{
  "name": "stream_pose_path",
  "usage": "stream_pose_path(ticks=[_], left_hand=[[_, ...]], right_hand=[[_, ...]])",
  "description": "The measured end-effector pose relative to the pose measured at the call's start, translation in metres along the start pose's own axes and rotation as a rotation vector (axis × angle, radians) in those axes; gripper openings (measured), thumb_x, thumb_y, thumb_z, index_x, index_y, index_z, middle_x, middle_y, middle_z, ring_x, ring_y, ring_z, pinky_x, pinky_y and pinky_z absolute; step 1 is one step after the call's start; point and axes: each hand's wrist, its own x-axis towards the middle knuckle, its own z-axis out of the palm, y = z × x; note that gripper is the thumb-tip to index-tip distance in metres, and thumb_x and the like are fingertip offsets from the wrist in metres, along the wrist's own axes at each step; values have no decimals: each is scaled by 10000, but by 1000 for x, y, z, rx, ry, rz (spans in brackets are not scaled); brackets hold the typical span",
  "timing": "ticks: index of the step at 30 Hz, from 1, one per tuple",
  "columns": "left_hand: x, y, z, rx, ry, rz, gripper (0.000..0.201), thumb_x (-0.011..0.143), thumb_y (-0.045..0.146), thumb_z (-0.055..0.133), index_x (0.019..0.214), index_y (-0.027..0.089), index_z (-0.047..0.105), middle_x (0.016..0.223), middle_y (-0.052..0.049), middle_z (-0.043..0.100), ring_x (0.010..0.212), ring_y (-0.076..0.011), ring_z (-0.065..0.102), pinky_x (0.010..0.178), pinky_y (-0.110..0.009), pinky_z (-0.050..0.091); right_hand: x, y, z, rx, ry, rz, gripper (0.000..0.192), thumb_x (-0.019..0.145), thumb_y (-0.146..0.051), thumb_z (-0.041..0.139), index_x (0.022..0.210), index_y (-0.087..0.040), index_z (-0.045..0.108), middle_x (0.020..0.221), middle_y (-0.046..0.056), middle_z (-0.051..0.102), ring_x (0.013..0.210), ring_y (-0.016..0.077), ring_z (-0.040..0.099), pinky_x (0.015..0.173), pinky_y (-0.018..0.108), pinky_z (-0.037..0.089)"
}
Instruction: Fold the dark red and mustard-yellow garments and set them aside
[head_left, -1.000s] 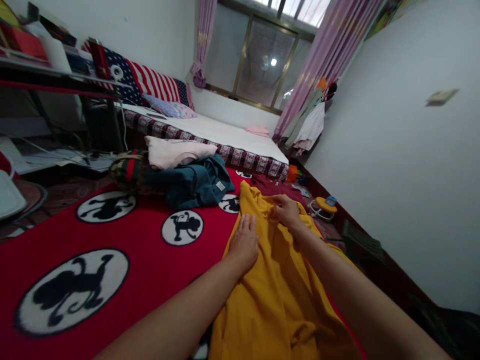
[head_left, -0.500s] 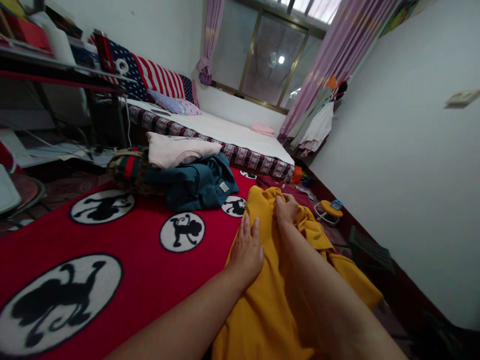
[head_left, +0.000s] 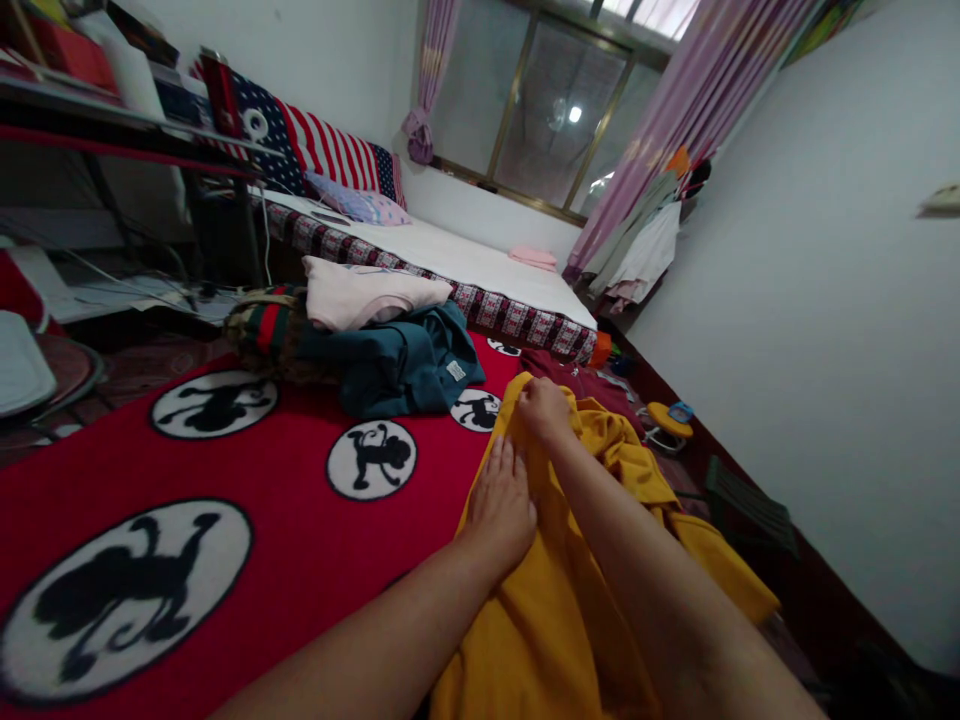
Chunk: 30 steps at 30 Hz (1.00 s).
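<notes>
A yellow garment [head_left: 525, 640] lies spread along the right side of the red blanket [head_left: 292, 560], smooth on its left and bunched on its right. My left hand [head_left: 502, 510] rests flat on its left part, fingers stretched out. Farther up, my right hand [head_left: 546, 408] is closed on the cloth near the garment's far end; its fingertips are partly hidden. Just beyond it lies a dark red garment [head_left: 581, 385]. A teal garment [head_left: 409, 365] sits on the blanket to the left, a pale pink folded garment [head_left: 367, 295] on top.
A patterned bag or cloth bundle [head_left: 262, 330] sits beside the pile. Behind is a bed [head_left: 442, 245] under a window. A cluttered desk [head_left: 112, 145] stands at left. On the right are a yellow stool [head_left: 670, 420], a dark green slatted seat [head_left: 750, 505] and a white wall [head_left: 840, 330].
My right hand has moved left across the garment's far end, drawing cloth with it. My left hand stays flat on the garment. The view has shifted slightly.
</notes>
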Motion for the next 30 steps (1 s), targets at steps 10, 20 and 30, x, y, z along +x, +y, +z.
stream_pose_path(ticks=[10, 20, 30], left_hand=[[-1, 2, -10, 57, -21, 15, 622, 913, 340, 432, 1435, 5, 393, 1549, -216, 258, 1458, -322, 175, 1203, -432, 173], [-3, 1, -10, 37, 14, 34, 623, 907, 348, 458, 1436, 26, 397, 1535, -210, 302, 1454, -302, 210, 1194, -423, 196], [-3, 0, -11, 34, 13, 27, 623, 899, 359, 469, 1430, 37, 413, 1528, -202, 324, 1445, -303, 238, 1188, -419, 214]], right_hand=[[0, 24, 14, 143, -165, -225, 306, 854, -292, 609, 1139, -212, 684, 1153, 16, 702, 1030, 152, 640, 893, 214, 463], [-15, 119, -61, -51, 98, 176, 333, 712, -227, 675, 1038, -167, 713, 1164, 165, 651, 1120, 319, 580, 907, 413, 458], [-27, 171, -75, 107, 110, 447, 282, 676, -433, 729, 641, -174, 624, 626, 65, 641, 611, 213, 621, 532, 291, 440]])
